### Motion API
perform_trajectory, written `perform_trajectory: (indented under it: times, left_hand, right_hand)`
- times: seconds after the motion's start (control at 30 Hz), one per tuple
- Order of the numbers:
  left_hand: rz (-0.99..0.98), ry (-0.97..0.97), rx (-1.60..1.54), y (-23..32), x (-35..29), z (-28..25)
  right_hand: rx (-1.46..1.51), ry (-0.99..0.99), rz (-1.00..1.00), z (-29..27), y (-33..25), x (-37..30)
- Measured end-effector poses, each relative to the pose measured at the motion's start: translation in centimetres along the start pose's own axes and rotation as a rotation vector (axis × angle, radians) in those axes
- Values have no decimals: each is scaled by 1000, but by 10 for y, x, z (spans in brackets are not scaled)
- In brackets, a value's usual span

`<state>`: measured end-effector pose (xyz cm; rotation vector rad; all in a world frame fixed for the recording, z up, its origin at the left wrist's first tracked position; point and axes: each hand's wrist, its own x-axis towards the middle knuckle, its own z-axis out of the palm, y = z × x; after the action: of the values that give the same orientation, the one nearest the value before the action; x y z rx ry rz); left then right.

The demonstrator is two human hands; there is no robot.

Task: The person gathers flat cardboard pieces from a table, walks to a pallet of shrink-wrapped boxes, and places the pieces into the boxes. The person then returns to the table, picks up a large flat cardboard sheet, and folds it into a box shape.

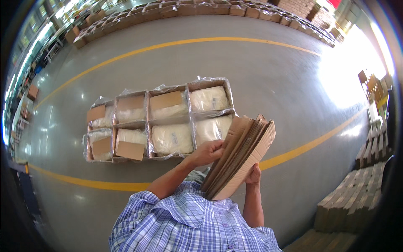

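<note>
A thick stack of brown cardboard sheets [247,153] leans upright against my shirt. My right hand [253,174] is closed around its right side, most of the fingers hidden behind it. My left hand [208,153] is closed at the stack's left side, with curled fingers at the edge of the outermost sheet. Ahead of me, open cartons [152,140] stand in two rows, each holding a cream-coloured item in clear plastic [172,138]. Single cardboard sheets, such as the one at the near left [130,150], lie on several of them. The two right-hand columns show uncovered plastic-wrapped contents.
Yellow lines [289,156] cross the grey floor [285,80] on both sides of the cartons. A long row of open cartons [168,12] curves along the far side. Stacked flat cardboard [350,201] stands at the lower right.
</note>
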<state>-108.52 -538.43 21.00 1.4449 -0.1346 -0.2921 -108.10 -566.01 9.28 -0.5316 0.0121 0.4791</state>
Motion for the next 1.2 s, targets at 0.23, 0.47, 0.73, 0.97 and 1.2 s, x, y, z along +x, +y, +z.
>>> perform_trajectory:
  times: [0.23, 0.47, 0.73, 0.97, 1.2]
  left_hand:
    - [135, 701, 530, -11, -27, -23]
    - [-251, 1229, -464, -173, -39, -154]
    - [-818, 1030, -80, -248, -30, -178]
    - [-228, -21, -487, -60, 121, -44]
    - [-147, 56, -72, 7, 214, 52]
  right_hand:
    - [-28, 125, 15, 12, -6, 27]
    - [-131, 411, -53, 22, -22, 19]
    - [-268, 374, -63, 29, -42, 31]
    - [-200, 248, -46, -3, -78, 73]
    - [-204, 108, 4, -39, -177, 94]
